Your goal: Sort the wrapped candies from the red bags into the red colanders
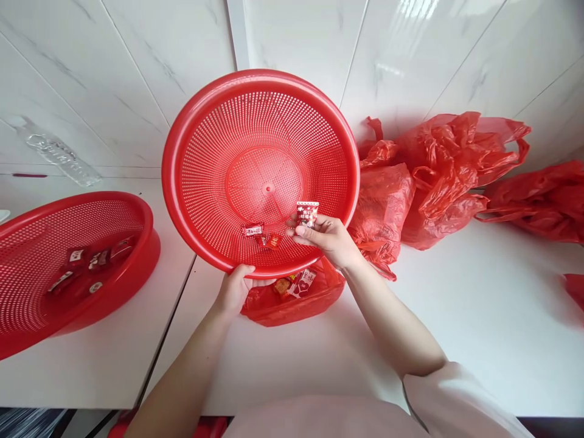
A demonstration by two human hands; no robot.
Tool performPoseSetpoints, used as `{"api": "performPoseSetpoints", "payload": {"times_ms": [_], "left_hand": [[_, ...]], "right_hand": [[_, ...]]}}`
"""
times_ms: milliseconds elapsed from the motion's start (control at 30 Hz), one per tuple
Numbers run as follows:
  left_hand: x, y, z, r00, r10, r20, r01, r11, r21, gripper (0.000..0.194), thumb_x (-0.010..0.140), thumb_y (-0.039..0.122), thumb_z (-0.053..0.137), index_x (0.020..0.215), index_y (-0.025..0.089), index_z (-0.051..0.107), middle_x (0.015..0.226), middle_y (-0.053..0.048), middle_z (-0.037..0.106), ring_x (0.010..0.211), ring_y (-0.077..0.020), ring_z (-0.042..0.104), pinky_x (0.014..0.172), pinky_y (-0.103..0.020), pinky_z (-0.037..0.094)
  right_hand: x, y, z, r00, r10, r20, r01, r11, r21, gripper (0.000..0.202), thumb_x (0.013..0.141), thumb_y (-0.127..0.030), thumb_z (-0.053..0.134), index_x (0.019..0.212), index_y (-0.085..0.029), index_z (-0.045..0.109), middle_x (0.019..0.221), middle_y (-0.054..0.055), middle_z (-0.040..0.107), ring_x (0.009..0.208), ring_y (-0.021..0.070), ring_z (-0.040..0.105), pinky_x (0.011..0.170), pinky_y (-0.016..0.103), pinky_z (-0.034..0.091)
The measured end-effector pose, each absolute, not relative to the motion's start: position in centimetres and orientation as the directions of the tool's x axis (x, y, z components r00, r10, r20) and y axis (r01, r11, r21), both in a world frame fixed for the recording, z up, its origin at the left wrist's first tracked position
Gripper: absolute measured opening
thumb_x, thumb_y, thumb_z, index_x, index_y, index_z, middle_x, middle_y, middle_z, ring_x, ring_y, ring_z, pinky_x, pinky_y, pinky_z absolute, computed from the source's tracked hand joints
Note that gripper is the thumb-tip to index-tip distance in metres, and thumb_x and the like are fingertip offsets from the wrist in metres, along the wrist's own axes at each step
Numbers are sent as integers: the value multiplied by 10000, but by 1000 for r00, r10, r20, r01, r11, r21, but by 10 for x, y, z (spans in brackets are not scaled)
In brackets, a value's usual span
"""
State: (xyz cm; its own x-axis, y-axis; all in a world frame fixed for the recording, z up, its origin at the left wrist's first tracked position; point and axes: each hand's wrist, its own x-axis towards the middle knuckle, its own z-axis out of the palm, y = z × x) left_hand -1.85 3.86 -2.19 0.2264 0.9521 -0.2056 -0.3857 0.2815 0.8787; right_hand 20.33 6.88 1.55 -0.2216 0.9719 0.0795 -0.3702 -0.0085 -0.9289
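My left hand (236, 291) grips the near rim of a large red plastic colander (170, 176), thumb over the edge and fingers underneath. The colander is tilted so its inside faces me. Low on its inner wall lie a few wrapped candies (253, 230). Over its right part, my right hand (326, 236) pinches one small candy packet (307, 213), dark red with white lettering, between thumb and fingers. Below the near rim sits an open red plastic bag (292, 313) with wrapped snacks (301, 284) inside, partly hidden by the colander.
At the left a second red colander (152, 222) holds several wrapped candies (98, 260). Behind it a clear plastic bottle (59, 152) lies near the tiled wall (292, 36). Several filled red plastic bags (456, 164) stand along the right side of the white table (456, 304).
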Motion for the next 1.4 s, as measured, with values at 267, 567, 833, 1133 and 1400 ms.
{"api": "performPoseSetpoints", "payload": {"times_ms": [267,567,833,1133,1400], "left_hand": [[-19,39,-22,220,950,-221,-400,294,868,507,769,177,568,1275,153,557,1115,-108,694,1108,-327,614,832,-491,585],[-19,40,-21,230,945,-231,-391,307,867,334,770,201,567,1081,120,657,1087,-118,703,1081,-331,627,821,-490,584],[-7,34,-33,237,940,-245,-379,321,868,447,765,212,585,1208,157,615,1107,-84,701,1087,-304,629,865,-491,567],[-6,30,-32,251,937,-243,-364,324,873,461,750,216,597,1203,137,616,1024,-92,719,1037,-317,654,848,-503,572],[-19,41,-23,197,963,-183,-443,253,860,470,786,178,557,1257,178,565,1157,-90,677,1102,-307,623,872,-513,561]], "right_hand": [[206,68,25,-295,950,104,-544,-77,-835,343,877,-296,606,1199,-184,578,1285,99,621,1149,205,623,1066,372,453],[221,59,30,-601,797,59,20,89,-996,258,816,-318,697,1031,-181,662,979,45,720,858,156,695,802,293,558],[192,51,19,-363,892,268,536,435,-724,267,933,-331,539,1124,-165,622,1076,94,684,990,190,653,877,323,499],[198,56,7,-651,756,69,512,505,-695,510,877,-369,606,1350,-198,521,1294,135,602,1171,279,580,975,420,459],[206,66,12,-524,846,96,154,205,-967,333,900,-337,570,1193,-215,669,999,33,726,946,193,681,902,389,543]]}}
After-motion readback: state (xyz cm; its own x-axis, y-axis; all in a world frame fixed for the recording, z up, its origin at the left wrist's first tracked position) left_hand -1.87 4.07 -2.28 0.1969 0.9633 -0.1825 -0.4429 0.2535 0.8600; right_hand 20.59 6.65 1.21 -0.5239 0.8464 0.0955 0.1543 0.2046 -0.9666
